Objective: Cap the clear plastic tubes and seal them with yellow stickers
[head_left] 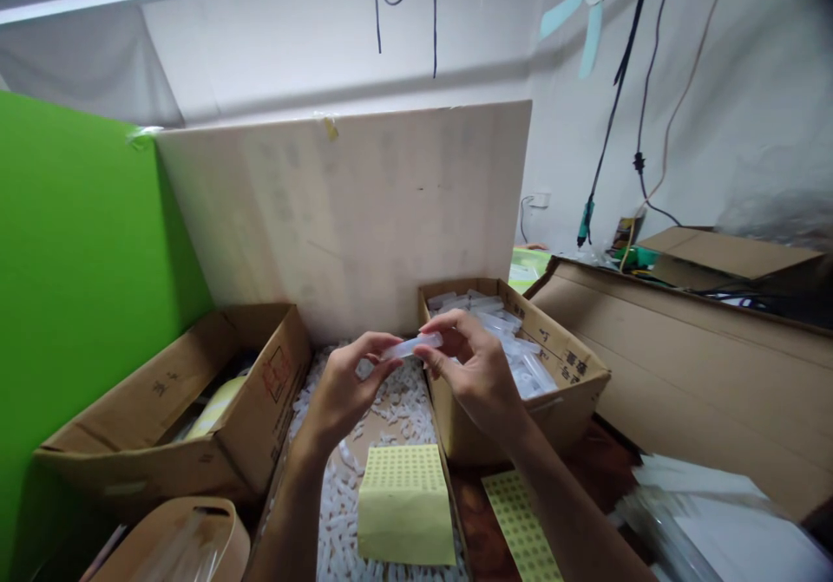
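Between both hands, above the middle of the work area, is a small translucent white plastic tube (412, 345), tilted slightly up to the right. My left hand (357, 382) pinches its left end between thumb and fingers. The right end is in the grip of my right hand (469, 365). Below the hands, many small white plastic pieces (338, 521) lie spread in a shallow cardboard tray. On top of them rests a yellow sheet of small round stickers (407, 504), its near part folded or blank. Just behind my right hand stands a cardboard box (521, 426) of similar translucent tubes (530, 365).
A cardboard box (260, 391) with a yellow roll stands at left, beside a green panel (78, 287). A second dotted yellow sheet (524, 521) lies under my right forearm. Plastic bags (735, 513) are at right. A tall pale board (364, 218) closes off the back.
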The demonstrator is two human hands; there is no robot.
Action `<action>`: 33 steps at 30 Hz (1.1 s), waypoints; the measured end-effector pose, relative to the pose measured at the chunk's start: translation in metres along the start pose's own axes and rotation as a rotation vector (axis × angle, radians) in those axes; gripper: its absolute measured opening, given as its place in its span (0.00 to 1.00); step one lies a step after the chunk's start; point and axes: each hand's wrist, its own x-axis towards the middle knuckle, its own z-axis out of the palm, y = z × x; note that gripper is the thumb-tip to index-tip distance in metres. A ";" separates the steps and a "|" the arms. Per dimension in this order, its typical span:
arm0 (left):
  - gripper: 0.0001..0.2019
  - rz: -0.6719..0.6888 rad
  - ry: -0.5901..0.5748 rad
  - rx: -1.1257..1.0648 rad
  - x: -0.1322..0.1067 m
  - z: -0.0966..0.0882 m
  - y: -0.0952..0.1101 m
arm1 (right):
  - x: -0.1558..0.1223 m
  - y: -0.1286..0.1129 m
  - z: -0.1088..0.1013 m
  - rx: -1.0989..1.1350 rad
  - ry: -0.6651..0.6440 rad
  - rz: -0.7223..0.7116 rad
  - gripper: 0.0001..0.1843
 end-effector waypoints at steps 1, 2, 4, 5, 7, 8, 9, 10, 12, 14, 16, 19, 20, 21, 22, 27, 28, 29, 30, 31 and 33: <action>0.07 0.008 -0.018 0.006 0.000 0.001 -0.001 | 0.000 0.001 0.001 -0.071 0.038 -0.016 0.11; 0.07 0.019 -0.029 0.010 0.000 0.002 -0.002 | -0.001 0.001 0.002 -0.139 0.074 -0.025 0.12; 0.07 0.031 -0.038 0.008 0.000 0.003 -0.003 | -0.001 0.001 0.001 -0.252 0.113 -0.031 0.15; 0.07 0.030 -0.037 0.006 0.000 0.004 -0.003 | 0.000 0.001 0.000 -0.273 0.116 -0.030 0.16; 0.07 0.017 -0.030 -0.005 0.000 0.003 -0.002 | 0.000 -0.001 -0.004 -0.215 0.074 -0.021 0.13; 0.07 0.008 -0.026 -0.015 -0.001 0.003 -0.001 | 0.000 -0.003 -0.006 -0.150 0.029 -0.012 0.14; 0.07 0.000 -0.025 -0.027 -0.001 0.002 -0.001 | 0.000 -0.004 -0.008 -0.079 -0.024 -0.001 0.18; 0.07 -0.005 -0.030 -0.041 -0.002 0.001 0.000 | 0.000 -0.006 -0.010 -0.021 -0.073 0.007 0.20; 0.08 0.004 -0.073 -0.071 -0.002 0.001 0.001 | 0.000 -0.006 -0.011 0.014 -0.121 0.009 0.16; 0.11 0.029 -0.087 -0.090 -0.002 0.004 0.002 | 0.000 -0.002 -0.008 0.000 -0.056 0.009 0.11; 0.13 0.039 0.004 -0.102 -0.001 0.009 0.003 | 0.001 0.004 -0.004 -0.004 0.072 0.025 0.10; 0.15 0.045 0.105 -0.089 0.001 0.016 0.007 | 0.002 0.012 0.001 0.076 0.212 0.057 0.15; 0.14 0.045 0.113 -0.096 0.001 0.017 0.008 | 0.003 0.013 0.001 0.119 0.207 0.053 0.15; 0.14 0.042 0.107 -0.116 0.001 0.017 0.009 | 0.004 0.014 0.000 0.157 0.175 0.042 0.14; 0.13 0.037 0.091 -0.144 0.001 0.016 0.010 | 0.005 0.013 -0.002 0.184 0.119 0.027 0.14; 0.14 -0.006 -0.057 -0.204 0.001 0.006 0.010 | 0.005 0.007 -0.007 0.264 -0.160 0.055 0.16; 0.15 -0.019 -0.064 -0.199 0.001 0.006 0.011 | 0.004 0.007 -0.006 0.284 -0.157 0.073 0.14; 0.14 -0.033 -0.057 -0.193 0.001 0.006 0.012 | 0.004 0.007 -0.005 0.298 -0.130 0.090 0.13; 0.13 -0.047 -0.033 -0.180 0.000 0.008 0.013 | 0.004 0.008 -0.003 0.302 -0.087 0.102 0.12; 0.12 -0.059 0.008 -0.161 0.000 0.009 0.015 | 0.004 0.010 -0.001 0.301 -0.034 0.111 0.12; 0.11 -0.079 0.125 -0.112 0.000 0.013 0.021 | 0.005 0.012 0.000 0.298 0.055 0.133 0.14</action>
